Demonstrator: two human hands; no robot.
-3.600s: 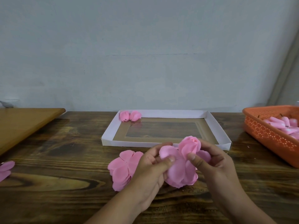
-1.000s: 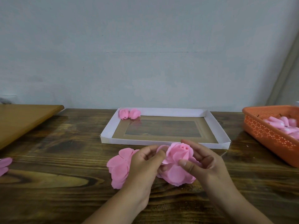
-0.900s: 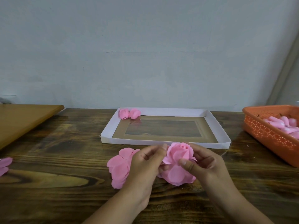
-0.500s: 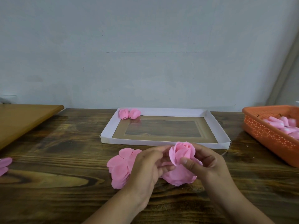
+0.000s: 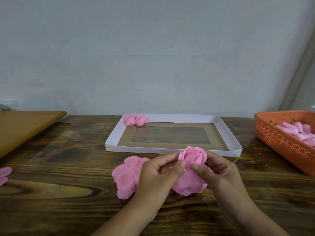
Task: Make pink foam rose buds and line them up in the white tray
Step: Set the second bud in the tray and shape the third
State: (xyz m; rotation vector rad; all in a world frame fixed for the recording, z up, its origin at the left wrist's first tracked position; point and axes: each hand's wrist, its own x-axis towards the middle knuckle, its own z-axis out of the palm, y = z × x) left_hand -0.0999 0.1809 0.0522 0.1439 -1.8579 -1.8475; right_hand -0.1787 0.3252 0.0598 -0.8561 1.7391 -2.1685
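Both hands up just above the worktop (image 5: 51, 193), close in front of the white tray (image 5: 228, 133), working one pink foam rose bud (image 5: 193, 156). Left hand (image 5: 156, 176) curled, thumb and forefinger pinching a petal edge at the bud's left side; right hand (image 5: 219, 172) wrapped round the right side, thumb pressed across the front. Grip on each side closed on foam, not spread. Likely reason for the two-sided hold: one hand steadying the rolled core while the other pulls a petal snug round it. Loose outer petals (image 5: 189, 184) hanging below the bud, not yet wrapped, so the bud probably unfinished.

Stack of flat petal pieces (image 5: 126, 178) lying on the worktop just left of the left hand, partly hidden behind it, within easy reach for the next bud. Two finished buds (image 5: 136, 120) side by side, touching, in the tray's far left corner, starting a row along the back wall; rest of the tray floor open to the right of them. Low near wall of the tray just beyond the knuckles, so a small lift needed before carrying the bud in.

Orange basket (image 5: 281, 138) at the right edge, holding more pink foam pieces (image 5: 296, 132), well apart from the hands. Brown board (image 5: 22, 126) at far left, and a few stray petals (image 5: 4, 174) at the left border. Open room between hands and basket.
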